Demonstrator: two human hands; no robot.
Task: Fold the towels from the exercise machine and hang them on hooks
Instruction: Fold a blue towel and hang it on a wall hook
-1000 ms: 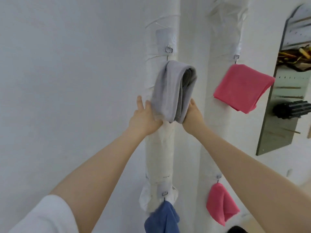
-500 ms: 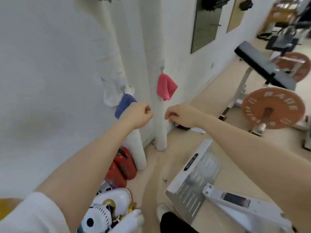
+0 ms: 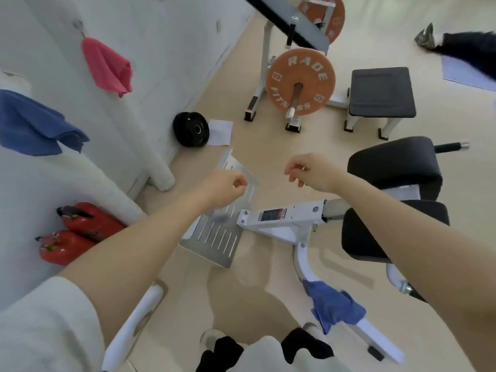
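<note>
1. Cut off at the left edge: blue towel on the wall (image 3: 35,124), only partly in view, its hook not visible.
2. Cut off at the top right corner: another person's leg and shoe (image 3: 456,44), torso out of frame.
3. Blurred along the bottom: own feet in dark socks, own sleeve at the lower left.
4. Partly covered by the right forearm: black padded seat (image 3: 394,167) of the exercise machine (image 3: 284,218).
5. Hanging from a small hook (image 3: 78,24) on the white wrapped pipe: pink towel (image 3: 107,68), folded, lower corners drooping.
6. Draped over the machine's white frame near the bottom of the floor view: a blue towel (image 3: 332,304), crumpled, unfolded, one corner hanging down.
7. Left hand (image 3: 225,186) above the slotted metal footplate (image 3: 220,226), fingers curled into a loose fist, gripping nothing.
8. Right hand (image 3: 308,171) just beside it over the floor, fingers curled downward, empty as well.
9. Against the wall at the floor's left edge: two red extinguishers (image 3: 77,232) lying down; further along, a black weight plate (image 3: 190,128).
10. Near the top of the floor: an orange plate (image 3: 300,81) marked "RADE FITNESS" on a white rack.
</note>
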